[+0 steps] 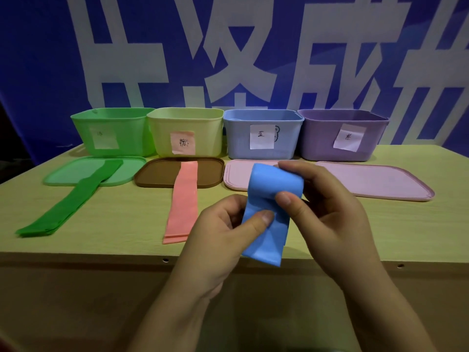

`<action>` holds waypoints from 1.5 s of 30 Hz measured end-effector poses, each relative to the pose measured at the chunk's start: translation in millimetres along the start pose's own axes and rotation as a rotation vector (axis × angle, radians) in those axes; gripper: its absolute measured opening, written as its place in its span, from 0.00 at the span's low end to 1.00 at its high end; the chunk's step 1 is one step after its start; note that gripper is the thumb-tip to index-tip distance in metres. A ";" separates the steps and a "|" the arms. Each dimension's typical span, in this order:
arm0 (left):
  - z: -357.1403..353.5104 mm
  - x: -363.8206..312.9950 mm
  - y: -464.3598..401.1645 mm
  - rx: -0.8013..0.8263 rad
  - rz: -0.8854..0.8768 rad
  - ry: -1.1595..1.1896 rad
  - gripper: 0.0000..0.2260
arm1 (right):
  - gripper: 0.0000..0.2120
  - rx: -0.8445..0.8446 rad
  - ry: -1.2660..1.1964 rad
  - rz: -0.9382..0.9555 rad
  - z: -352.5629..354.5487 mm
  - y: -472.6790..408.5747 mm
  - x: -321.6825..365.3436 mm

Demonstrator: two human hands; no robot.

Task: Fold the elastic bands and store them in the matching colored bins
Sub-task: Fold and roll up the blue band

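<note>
A blue elastic band [269, 196] is held above the table's front edge, bent over at its top. My left hand [223, 232] pinches its lower part with the thumb on the front. My right hand [327, 204] grips the folded top, thumb on the near side. A green band [73, 201] lies flat at the left, its far end on a green lid. A pink band [183, 199] lies in the middle, its far end on a brown lid. Behind stand four open bins: green [114, 130], yellow [185, 130], blue [262, 134], purple [342, 134].
Four lids lie in front of the bins: green [61, 177], brown [157, 176], pink [238, 176] and a second pink one [375, 181]. Each bin has a paper label. A blue banner with white characters hangs behind the wooden table [114, 237].
</note>
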State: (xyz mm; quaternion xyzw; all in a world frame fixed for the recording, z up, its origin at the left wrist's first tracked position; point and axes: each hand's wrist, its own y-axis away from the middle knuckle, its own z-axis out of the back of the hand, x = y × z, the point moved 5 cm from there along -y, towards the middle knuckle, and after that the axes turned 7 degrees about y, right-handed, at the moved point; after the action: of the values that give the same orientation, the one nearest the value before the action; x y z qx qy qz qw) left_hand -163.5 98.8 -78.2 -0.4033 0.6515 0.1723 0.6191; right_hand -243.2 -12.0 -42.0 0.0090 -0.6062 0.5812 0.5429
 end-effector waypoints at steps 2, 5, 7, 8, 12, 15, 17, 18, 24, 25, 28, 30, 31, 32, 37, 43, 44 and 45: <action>1.4 1.4 -0.7 -0.008 0.020 0.015 0.15 | 0.13 -0.001 0.052 0.008 -3.7 1.5 -5.1; 2.7 1.3 -1.7 -0.015 0.038 0.021 0.17 | 0.13 0.010 0.119 0.050 -5.8 2.0 -8.9; 2.8 0.9 -2.5 -0.035 0.035 0.012 0.21 | 0.15 0.024 0.147 0.095 -6.7 1.2 -8.7; 2.5 0.8 -2.7 -0.049 0.032 0.004 0.23 | 0.15 0.029 0.157 0.120 -7.7 1.2 -8.8; 3.4 3.3 -3.7 -0.120 0.013 0.007 0.22 | 0.15 0.089 0.112 0.125 -10.2 3.5 -12.1; 2.7 0.5 -4.1 -0.097 -0.010 -0.011 0.20 | 0.13 0.174 -0.163 -0.068 -4.2 2.4 -12.9; 2.2 -3.9 -4.0 -0.068 -0.029 -0.033 0.19 | 0.14 0.185 -0.205 -0.151 -1.0 1.1 -13.0; 2.4 -5.3 -3.8 -0.056 -0.035 -0.038 0.18 | 0.13 0.181 -0.192 -0.175 -0.6 0.7 -13.8; 6.3 -4.3 -6.2 0.088 0.037 0.047 0.12 | 0.13 0.099 -0.219 -0.152 0.3 2.2 -6.4; 7.4 -3.2 -6.9 0.098 0.057 0.078 0.11 | 0.13 0.088 -0.245 -0.149 1.1 2.1 -5.4; 11.0 1.9 -9.0 0.058 0.095 0.132 0.10 | 0.11 0.052 -0.269 -0.145 2.1 0.5 -3.7; 10.6 2.0 -8.8 0.017 0.072 0.101 0.08 | 0.12 0.024 -0.259 -0.141 0.3 0.5 -3.5; 8.9 0.6 -8.2 0.006 0.052 0.076 0.07 | 0.13 0.003 -0.246 -0.139 -0.6 0.8 -3.7; 6.2 -1.6 -7.5 0.004 0.030 0.046 0.08 | 0.14 -0.022 -0.226 -0.138 -1.0 1.0 -4.5; 0.7 -8.4 -5.0 0.019 0.001 -0.009 0.11 | 0.13 -0.059 -0.066 -0.109 -2.4 1.5 -4.8; 1.1 -5.8 -4.3 0.116 0.045 0.013 0.09 | 0.13 -0.016 0.085 -0.044 -3.4 2.2 -4.1; 1.6 -4.3 -4.1 0.135 0.063 0.055 0.13 | 0.13 0.003 0.092 -0.030 -3.7 2.0 -3.8; 1.8 -3.8 -3.9 0.143 0.083 0.103 0.17 | 0.13 0.021 0.091 -0.020 -4.1 2.2 -4.1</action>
State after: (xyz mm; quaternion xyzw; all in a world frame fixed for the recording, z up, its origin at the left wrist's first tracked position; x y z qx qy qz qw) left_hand -159.7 98.8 -73.7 -0.3390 0.7093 0.1299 0.6043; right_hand -240.2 -10.8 -47.4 -0.0055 -0.5746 0.5819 0.5755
